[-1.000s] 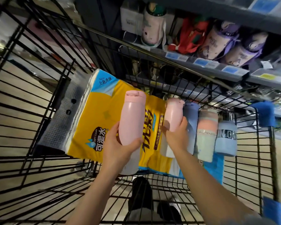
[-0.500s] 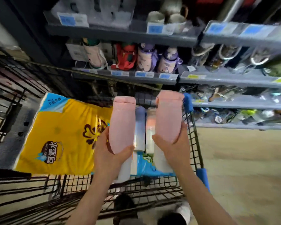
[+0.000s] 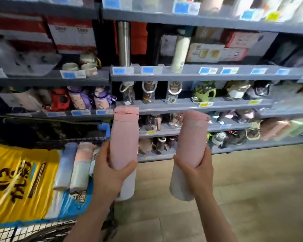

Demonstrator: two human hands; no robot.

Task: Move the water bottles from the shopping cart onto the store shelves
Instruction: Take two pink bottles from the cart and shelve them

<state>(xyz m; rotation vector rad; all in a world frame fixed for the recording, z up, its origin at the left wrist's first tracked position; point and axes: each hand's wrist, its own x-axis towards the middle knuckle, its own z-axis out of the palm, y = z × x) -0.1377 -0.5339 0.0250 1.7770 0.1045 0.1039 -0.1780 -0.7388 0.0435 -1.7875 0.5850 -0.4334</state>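
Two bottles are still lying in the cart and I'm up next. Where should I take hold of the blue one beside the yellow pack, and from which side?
Grip the blue bottle around its middle, coming down from above. It lies on its side, cap end toward the shelves, with the yellow pack close on one flank and the peach-and-white bottle tight on the other, so its top is probably the freest face.

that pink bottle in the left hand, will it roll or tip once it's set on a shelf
The pink bottle looks tall and narrow, so upright it probably tips at a nudge. Its round body would likely roll if laid down. The left hand wraps it without denting it, so it seems stiff.
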